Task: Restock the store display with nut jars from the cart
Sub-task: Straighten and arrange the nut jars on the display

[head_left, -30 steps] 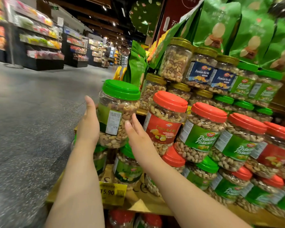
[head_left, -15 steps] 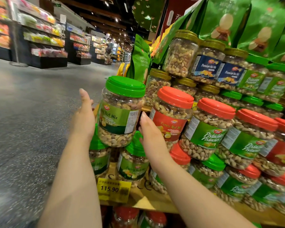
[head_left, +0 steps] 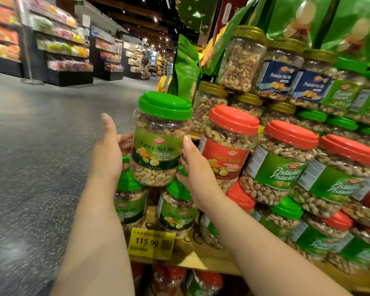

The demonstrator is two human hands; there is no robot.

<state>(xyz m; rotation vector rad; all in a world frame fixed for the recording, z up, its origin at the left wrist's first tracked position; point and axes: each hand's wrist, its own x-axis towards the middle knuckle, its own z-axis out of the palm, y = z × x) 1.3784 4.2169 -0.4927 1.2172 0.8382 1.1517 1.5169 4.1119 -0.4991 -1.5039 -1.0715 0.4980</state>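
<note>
left hand (head_left: 107, 154): on the left side of the green-lidded jar (head_left: 158, 144), thumb pointing up and free of it, fingers curled round the far side with the fingertips showing against the plastic.
right hand (head_left: 195, 167): on the jar's right side, thumb lying up along the label edge, the other fingers hidden behind the jar, so the wrap there cannot be told in full.
grip: both hands clamp the one jar between them, one on each flank.
green-lidded jar: upright, tilted a touch, label "fancy nut mix" facing the camera, mixed nuts visible above and below the label.
where it is: at the left end of the display, its base just above the green lids of two lower jars (head_left: 175, 208); whether it touches them cannot be told.
neighbour: a red-lidded fancy nut mix jar (head_left: 229, 144) stands just beside it on the right, close to the right hand.
same row, further right: pistachio jars (head_left: 280, 163) with red lids and green labels, side by side.
upper tiers: gold-lidded jars (head_left: 241, 58), some with blue "premium nut mix" labels, and green-lidded ones to the right.
above those: green snack bags (head_left: 308, 20).
shelf edge: a yellow price tag (head_left: 151, 243) reading 115.90 on the wooden shelf (head_left: 201, 259).
left of frame: grey aisle floor (head_left: 41, 146) and far shelving with coloured packs (head_left: 62, 48).
</note>
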